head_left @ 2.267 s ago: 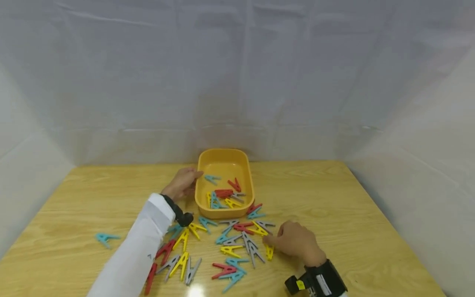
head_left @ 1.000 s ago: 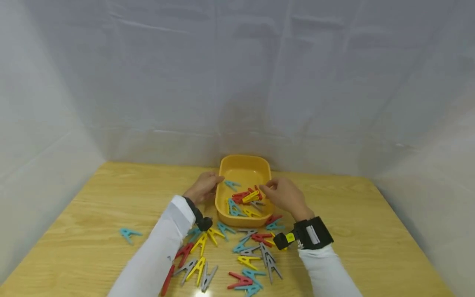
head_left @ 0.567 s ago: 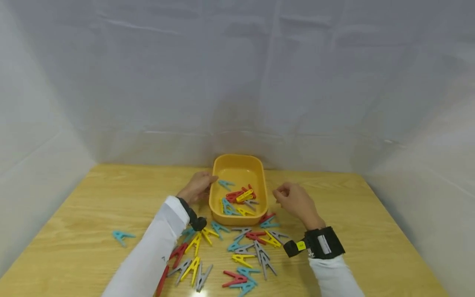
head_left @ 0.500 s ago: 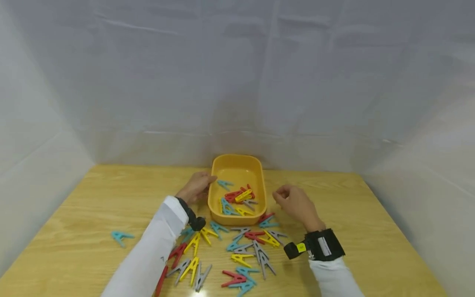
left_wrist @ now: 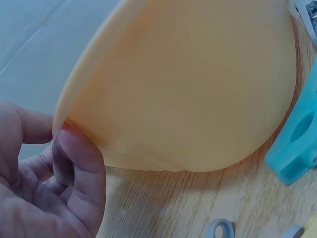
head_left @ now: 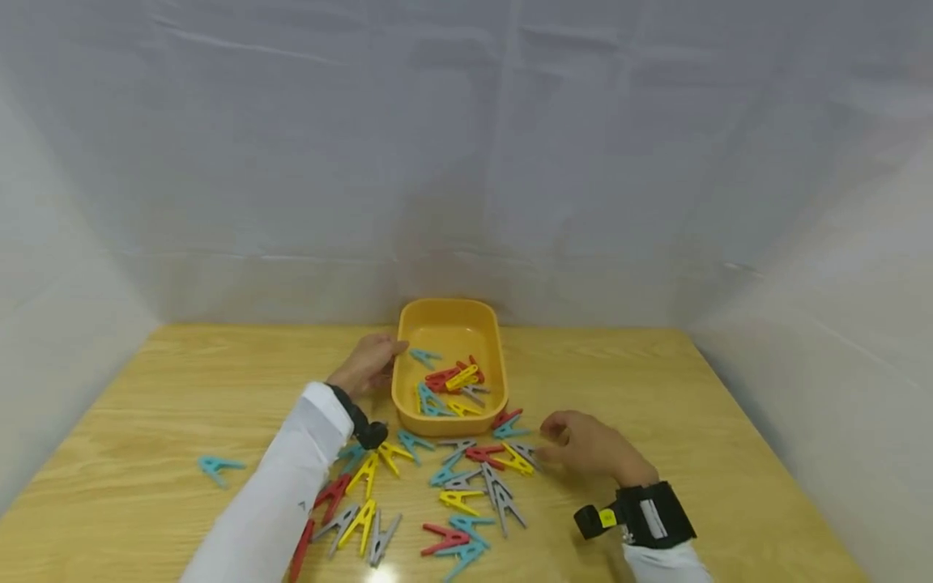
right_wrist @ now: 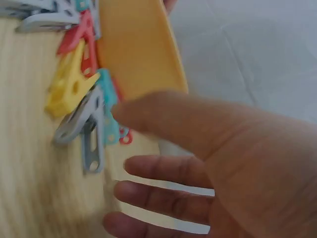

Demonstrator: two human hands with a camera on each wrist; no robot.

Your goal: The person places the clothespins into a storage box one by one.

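Note:
A yellow tray (head_left: 446, 320) stands at the back middle of the wooden table, with several coloured clothes pegs in it, a yellow peg (head_left: 462, 376) on top. My left hand (head_left: 379, 356) grips the tray's left rim; in the left wrist view its fingers (left_wrist: 81, 173) pinch the edge of the tray wall (left_wrist: 188, 84). My right hand (head_left: 554, 437) hovers low at the right edge of the loose peg pile (head_left: 466, 478), fingers spread and holding nothing. In the right wrist view this hand (right_wrist: 119, 163) sits just right of a grey peg (right_wrist: 84, 129) and a yellow peg (right_wrist: 67, 87).
Many red, yellow, grey and teal pegs lie scattered in front of the tray, some under my left sleeve (head_left: 284, 486). One teal peg (head_left: 216, 466) lies alone at the left. White sheeting walls in the table on three sides.
My right hand left a yellow peg in the tray, then pulled back right and came down toward the pile's right edge with nothing in it. The left hand stayed on the rim.

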